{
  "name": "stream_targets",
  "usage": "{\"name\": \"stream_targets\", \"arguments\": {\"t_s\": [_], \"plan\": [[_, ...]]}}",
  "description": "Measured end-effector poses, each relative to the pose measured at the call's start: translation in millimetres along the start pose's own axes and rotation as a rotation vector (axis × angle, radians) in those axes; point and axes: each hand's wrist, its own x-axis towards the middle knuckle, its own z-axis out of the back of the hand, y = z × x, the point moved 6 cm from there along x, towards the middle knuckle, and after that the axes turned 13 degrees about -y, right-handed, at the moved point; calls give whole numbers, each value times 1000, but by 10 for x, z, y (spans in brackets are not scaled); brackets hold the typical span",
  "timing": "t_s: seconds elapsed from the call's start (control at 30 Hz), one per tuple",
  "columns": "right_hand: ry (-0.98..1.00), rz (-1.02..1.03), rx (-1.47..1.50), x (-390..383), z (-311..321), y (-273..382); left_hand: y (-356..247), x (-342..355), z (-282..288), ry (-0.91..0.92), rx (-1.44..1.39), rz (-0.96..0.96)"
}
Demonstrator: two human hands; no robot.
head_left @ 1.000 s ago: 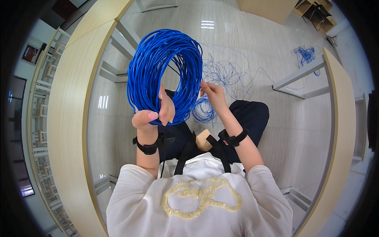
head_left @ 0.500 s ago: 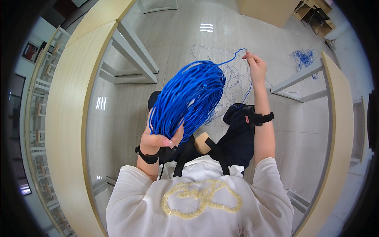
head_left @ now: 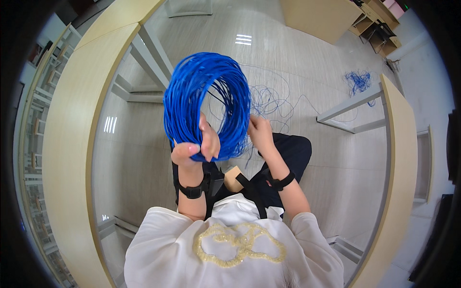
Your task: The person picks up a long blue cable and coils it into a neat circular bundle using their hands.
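Observation:
My left hand grips a thick coil of blue cord from below, fingers curled through its centre and thumb outside, holding it upright with the hole facing me. My right hand is at the coil's right side, fingers pinched on the cord; the fingertips are partly hidden. Behind the coil, loose thin blue strands are spread on the floor. A light wooden block shows below the hands, between my dark-trousered legs, partly behind black straps.
A long wooden table runs along my left, another table along my right, both with metal legs. A second blue tangle lies on the floor at the back right. A wooden desk and black chair stand farther back.
Half a second ago the coil was tilted lower and my right hand held a strand out at upper right. Now the coil is raised upright again and my right hand is back at its side.

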Motion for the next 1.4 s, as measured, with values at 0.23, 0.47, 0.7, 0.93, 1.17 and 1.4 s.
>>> {"name": "stream_targets", "arguments": {"t_s": [0.23, 0.47, 0.7, 0.93, 1.17, 1.4], "plan": [[307, -346, 418, -467, -254, 251, -39, 55, 403, -200, 48, -186], [732, -533, 440, -707, -204, 306, -34, 112, 757, -437, 270, -371], [528, 235, -145, -696, 70, 749, 91, 128, 950, -529, 380, -335], [657, 574, -405, -421, 262, 1143, 312, 121, 898, -542, 484, -230], [766, 625, -332, -421, 237, 1218, 443, 143, 888, -557, 419, -193], [677, 643, -290, -182, 313, 1314, 447, 135, 865, -552, 429, -160]]}}
